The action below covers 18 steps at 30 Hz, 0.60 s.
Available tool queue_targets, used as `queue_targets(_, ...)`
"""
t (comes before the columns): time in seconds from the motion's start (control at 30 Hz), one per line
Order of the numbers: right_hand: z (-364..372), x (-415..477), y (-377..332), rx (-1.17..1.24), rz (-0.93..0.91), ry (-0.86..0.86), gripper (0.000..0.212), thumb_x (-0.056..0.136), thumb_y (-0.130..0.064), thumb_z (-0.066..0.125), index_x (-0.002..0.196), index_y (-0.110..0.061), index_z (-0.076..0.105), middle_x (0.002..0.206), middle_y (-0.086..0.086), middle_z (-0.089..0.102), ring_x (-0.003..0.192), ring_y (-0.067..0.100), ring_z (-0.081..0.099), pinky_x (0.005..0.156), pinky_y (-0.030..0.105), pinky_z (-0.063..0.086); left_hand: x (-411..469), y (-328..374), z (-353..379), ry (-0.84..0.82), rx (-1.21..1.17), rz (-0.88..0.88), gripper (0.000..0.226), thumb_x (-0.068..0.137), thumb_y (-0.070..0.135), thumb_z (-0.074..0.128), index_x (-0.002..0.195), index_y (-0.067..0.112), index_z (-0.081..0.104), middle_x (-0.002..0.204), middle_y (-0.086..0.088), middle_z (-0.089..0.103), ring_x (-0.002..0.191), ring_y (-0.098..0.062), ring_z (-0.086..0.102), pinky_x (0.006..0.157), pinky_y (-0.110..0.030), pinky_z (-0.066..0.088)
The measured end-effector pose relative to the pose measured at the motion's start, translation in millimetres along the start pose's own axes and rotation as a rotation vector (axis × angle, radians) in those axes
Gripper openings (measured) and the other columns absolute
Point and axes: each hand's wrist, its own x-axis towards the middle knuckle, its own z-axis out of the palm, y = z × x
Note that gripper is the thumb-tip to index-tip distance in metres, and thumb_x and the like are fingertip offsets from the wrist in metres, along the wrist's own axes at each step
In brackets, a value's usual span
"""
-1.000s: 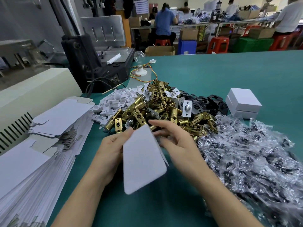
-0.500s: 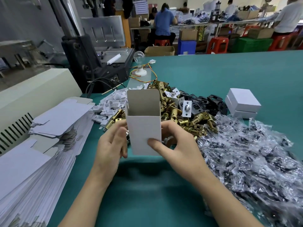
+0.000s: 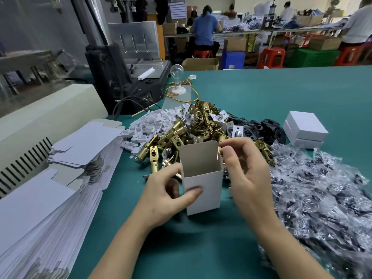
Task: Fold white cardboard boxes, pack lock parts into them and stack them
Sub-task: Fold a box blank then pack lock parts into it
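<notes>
Head view: tall white cardboard box (image 3: 203, 190) held upright, mouth open, judged ready for loading.

The left hand (image 3: 163, 200) grips the box, thumb on the front panel and fingers curled round the left side, steadying it over the teal counter (image 3: 281, 101) just in front of the heap of brass lock latches (image 3: 193, 129). The right hand (image 3: 243, 174) pinches the side flap at the upper right corner, probably to keep the mouth clear. Whether the base touches the counter cannot be told. Well to the right, two closed white boxes (image 3: 305, 129) lie stacked.
</notes>
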Motion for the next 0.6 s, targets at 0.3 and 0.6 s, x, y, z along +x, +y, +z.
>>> queue_targets(0.3, -17, 57, -24, -0.251, 0.073, -0.127, 0.005, 0.098, -0.023, 0.066, 0.095, -0.025, 0.070, 0.084, -0.011, 0.069, 0.081, 0.003, 0.063, 0.069, 0.015, 0.047, 0, -1, 2, -0.063, -0.024, 0.025, 0.023, 0.083, 0.039, 0.077, 0.103, 0.049, 0.072, 0.067, 0.022, 0.052, 0.055, -0.006, 0.034, 0.054, -0.018, 0.031)
queue_targets(0.6, 39, 138, -22, -1.193, -0.226, -0.536, 0.031, 0.095, -0.039, 0.066, 0.114, -0.015, 0.062, 0.105, 0.005, 0.061, 0.105, 0.031, 0.059, 0.073, 0.036, 0.045, 1, -2, 3, -0.050, 0.025, 0.056, 0.023, 0.084, 0.037, 0.076, 0.099, 0.054, 0.070, 0.072, 0.027, 0.054, 0.057, -0.005, 0.035, 0.054, -0.015, 0.033)
